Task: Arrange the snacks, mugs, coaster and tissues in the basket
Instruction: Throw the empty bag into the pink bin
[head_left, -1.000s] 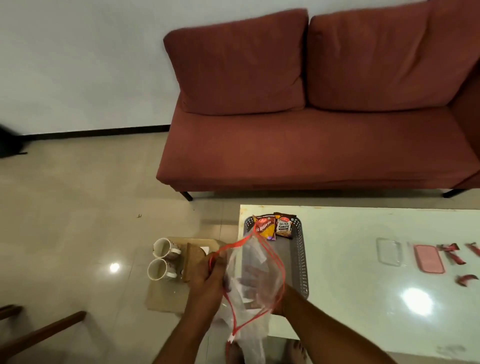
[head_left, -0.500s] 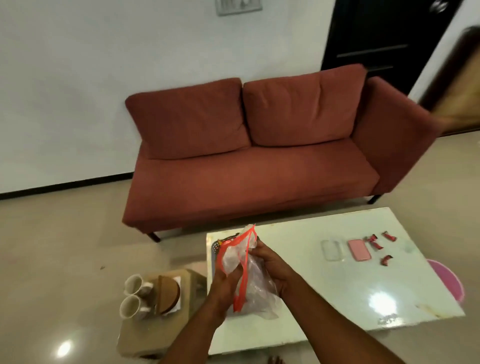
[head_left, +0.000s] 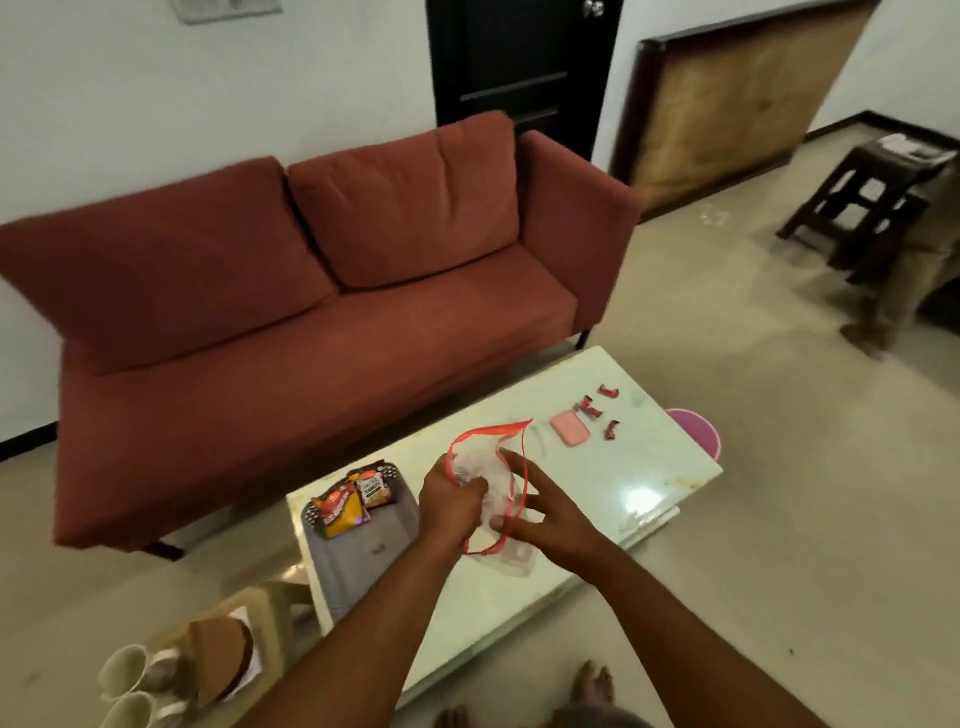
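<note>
A clear plastic bag with a red zip rim (head_left: 493, 483) hangs over the white table (head_left: 613, 493). My left hand (head_left: 451, 501) is closed on the bag's upper part. My right hand (head_left: 540, 512) touches its lower right side with fingers spread. A grey basket (head_left: 363, 556) lies at the table's left end and holds two snack packets (head_left: 353, 501) at its far end. Two white mugs (head_left: 127, 686) and a brown round coaster (head_left: 223, 657) on white tissues rest on a low stool (head_left: 270, 613) at the lower left.
A red sofa (head_left: 311, 312) stands behind the table. A pink case (head_left: 570, 429) and small red wrappers (head_left: 597, 413) lie at the table's far right. A pink bin (head_left: 693, 431) sits past that end. A dark stool (head_left: 862, 202) and another person's leg (head_left: 893, 291) are at the right.
The view has swung right and the basket with its snacks shows again. My left hand has closed on the bag's top, and my right hand has come out to the bag's side.
</note>
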